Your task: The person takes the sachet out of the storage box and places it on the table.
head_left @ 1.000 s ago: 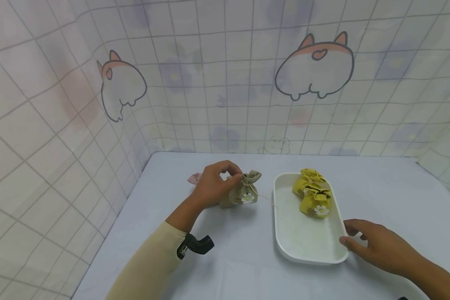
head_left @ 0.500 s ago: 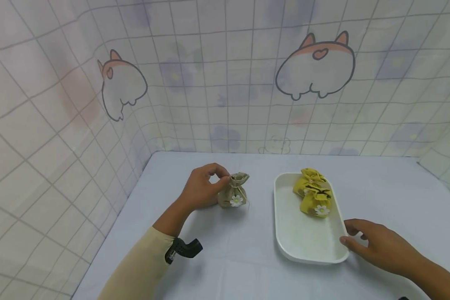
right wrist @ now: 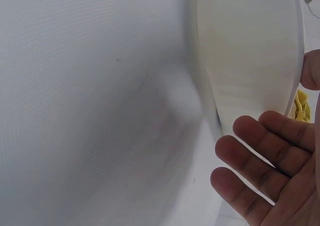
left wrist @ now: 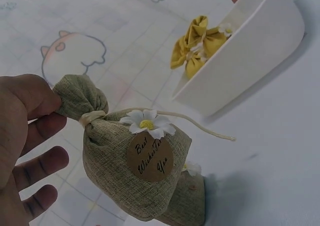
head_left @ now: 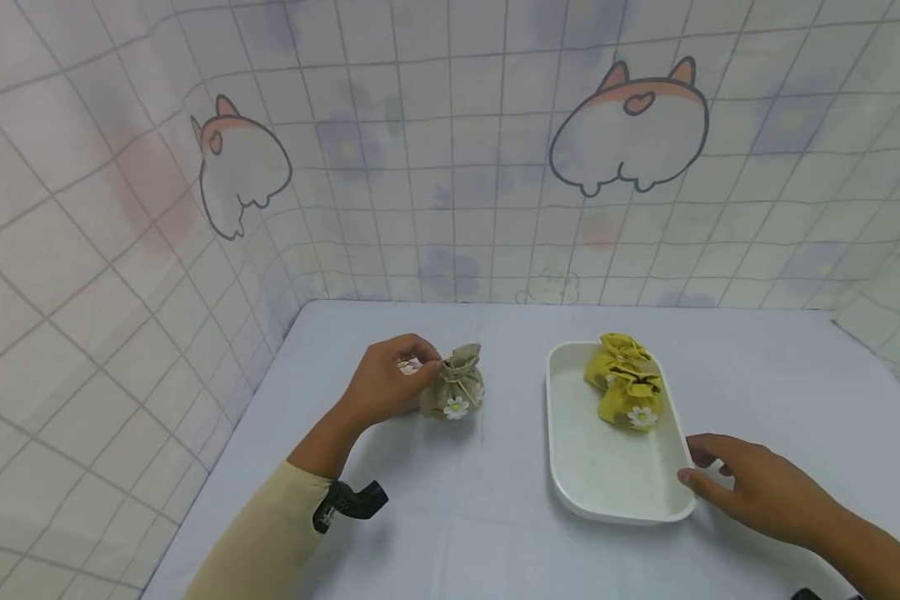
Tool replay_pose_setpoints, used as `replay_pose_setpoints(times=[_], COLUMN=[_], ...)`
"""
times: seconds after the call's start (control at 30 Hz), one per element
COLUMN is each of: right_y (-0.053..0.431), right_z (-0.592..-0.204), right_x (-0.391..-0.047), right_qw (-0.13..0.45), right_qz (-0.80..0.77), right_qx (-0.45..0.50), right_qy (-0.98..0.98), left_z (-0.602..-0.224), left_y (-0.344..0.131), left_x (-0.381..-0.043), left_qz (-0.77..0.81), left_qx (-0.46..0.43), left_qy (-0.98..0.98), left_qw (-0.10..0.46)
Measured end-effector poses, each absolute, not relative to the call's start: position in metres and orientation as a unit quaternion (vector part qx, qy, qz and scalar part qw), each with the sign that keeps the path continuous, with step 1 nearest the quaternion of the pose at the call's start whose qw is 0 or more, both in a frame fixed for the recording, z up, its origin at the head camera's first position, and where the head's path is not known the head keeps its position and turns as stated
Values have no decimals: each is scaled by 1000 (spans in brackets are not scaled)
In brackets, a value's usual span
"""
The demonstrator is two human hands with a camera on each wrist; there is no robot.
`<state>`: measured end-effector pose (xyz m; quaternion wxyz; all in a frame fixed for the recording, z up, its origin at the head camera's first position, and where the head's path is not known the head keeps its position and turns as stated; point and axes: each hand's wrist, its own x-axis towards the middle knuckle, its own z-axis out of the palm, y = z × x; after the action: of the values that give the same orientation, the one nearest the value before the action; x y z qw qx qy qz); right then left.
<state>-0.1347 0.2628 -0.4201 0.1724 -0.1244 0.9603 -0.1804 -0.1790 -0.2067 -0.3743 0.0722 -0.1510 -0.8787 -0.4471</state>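
Observation:
My left hand [head_left: 390, 379] pinches the gathered top of a grey-green drawstring pouch [head_left: 461, 375] between thumb and forefinger. In the left wrist view this pouch [left wrist: 130, 176] tilts, showing a daisy, a round "Best Wishes For You" label and a loose cord. A second grey-green pouch [left wrist: 187, 201] stands partly hidden beneath it. Through the gap of the left fingers shows a bit of something with a white flower [head_left: 408, 365]. At the near right side of a white tray [head_left: 607, 483], my right hand [head_left: 757, 492] grips the rim, thumb over it and forefinger outside.
Two mustard-yellow pouches [head_left: 630, 396], one with a daisy, lie at the far right part of the tray. The pale table [head_left: 510, 550] is bounded at the back and left by a grid-patterned curtain [head_left: 487, 192] with cartoon animals.
My left hand has moved left with the grey-green pouch, away from the tray. The pink pouch seen beside the hand a second ago is now mostly covered. The right hand stays put.

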Motion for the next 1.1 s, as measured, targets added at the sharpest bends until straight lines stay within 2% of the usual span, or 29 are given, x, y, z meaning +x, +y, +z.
replay_pose_setpoints(times=[0.53,1.1], right_y=[261,264], right_z=[-419,-421], right_x=[-135,-136], right_qw=[177,173], right_qz=[-178,-177], right_qx=[-119,-123], right_qy=[961,961], left_z=[-382,-390], left_y=[-225,-241], left_x=[-172,-179], left_qz=[-456,-462], left_qx=[-131,-142], left_qy=[-878,-870], left_qw=[64,99])
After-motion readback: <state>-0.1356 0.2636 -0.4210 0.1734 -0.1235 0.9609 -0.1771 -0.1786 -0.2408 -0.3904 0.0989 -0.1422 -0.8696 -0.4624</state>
